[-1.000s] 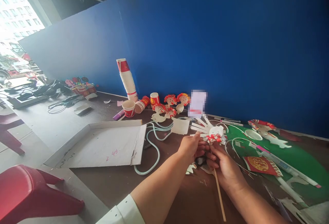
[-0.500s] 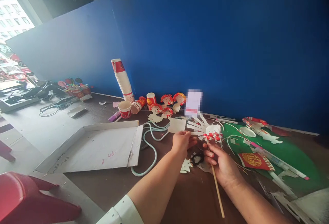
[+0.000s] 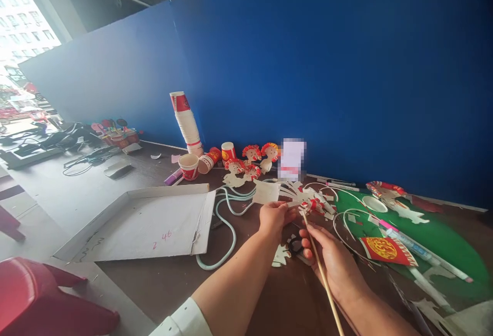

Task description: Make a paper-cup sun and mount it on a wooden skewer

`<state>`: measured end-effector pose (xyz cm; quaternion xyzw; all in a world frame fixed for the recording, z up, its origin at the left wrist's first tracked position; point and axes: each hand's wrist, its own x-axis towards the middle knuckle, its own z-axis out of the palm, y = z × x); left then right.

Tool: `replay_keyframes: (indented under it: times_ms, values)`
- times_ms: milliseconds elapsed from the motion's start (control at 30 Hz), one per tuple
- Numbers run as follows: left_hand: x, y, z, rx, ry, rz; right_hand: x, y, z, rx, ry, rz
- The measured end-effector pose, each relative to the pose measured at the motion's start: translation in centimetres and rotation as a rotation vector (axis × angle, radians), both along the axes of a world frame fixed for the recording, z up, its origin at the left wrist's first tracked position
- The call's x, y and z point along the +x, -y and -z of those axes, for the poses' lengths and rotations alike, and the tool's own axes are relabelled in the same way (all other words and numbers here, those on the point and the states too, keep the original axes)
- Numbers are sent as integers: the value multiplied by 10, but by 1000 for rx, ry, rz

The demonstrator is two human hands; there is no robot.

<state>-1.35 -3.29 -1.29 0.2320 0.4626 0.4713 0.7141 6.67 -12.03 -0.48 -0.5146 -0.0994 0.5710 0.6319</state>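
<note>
A cut paper cup (image 3: 295, 190) with long white strips and red-and-white curls is held up over the middle of the table. My left hand (image 3: 270, 220) is closed, pinching one of its white strips between thumb and fingers. A thin wooden stick (image 3: 325, 282) slants up from the lower edge, its tip against the curled part. My right hand (image 3: 337, 259) has its fingers closed round this stick near the upper end. Whether a strip is wound on the tip is too small to tell. Below the hands lie a black ring-shaped object, partly hidden, and a white paper cutout (image 3: 281, 255).
Behind stand finished-looking curled paper figures (image 3: 270, 152), a leaning stack of paper cups (image 3: 188, 128) and loose cups (image 3: 188, 165). A shallow white cardboard tray (image 3: 138, 228) is at left, a pale cable (image 3: 231, 243) beside it. Markers (image 3: 423, 246) and a red-gold cup piece (image 3: 387, 250) lie right.
The cut cup has tilted and turned, its curls now pointing down to the right. The stick has swung to a steeper lean, its lower end out of frame. Both hands keep their holds.
</note>
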Motion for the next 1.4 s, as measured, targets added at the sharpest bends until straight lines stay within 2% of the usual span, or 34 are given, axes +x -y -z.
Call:
replay_keyframes:
  times_ms: [233, 367, 500, 700, 900, 1100, 1300, 1400]
  values:
    - [-4, 5, -5, 27, -4, 182, 9, -6, 7, 132, -11, -45]
    - [-6, 5, -3, 48, 25, 317, 14, -9, 8, 141, -114, -135]
    - [-7, 6, -6, 50, 96, 432, 16, -10, 9, 208, -159, -205]
    - [-9, 4, -7, 45, 59, 458, 18, -12, 15, 233, -103, -156]
    - [-8, 1, 0, 56, -147, 378, 16, -11, 14, 235, 45, -131]
    - [-10, 2, -3, 46, -62, 357, 16, -11, 12, 230, -5, -199]
    - [-11, 1, -3, 8, -31, 309, 18, -12, 16, 188, 0, -141]
    - [-11, 0, -2, 5, -23, 338, 19, -13, 17, 182, 8, -108]
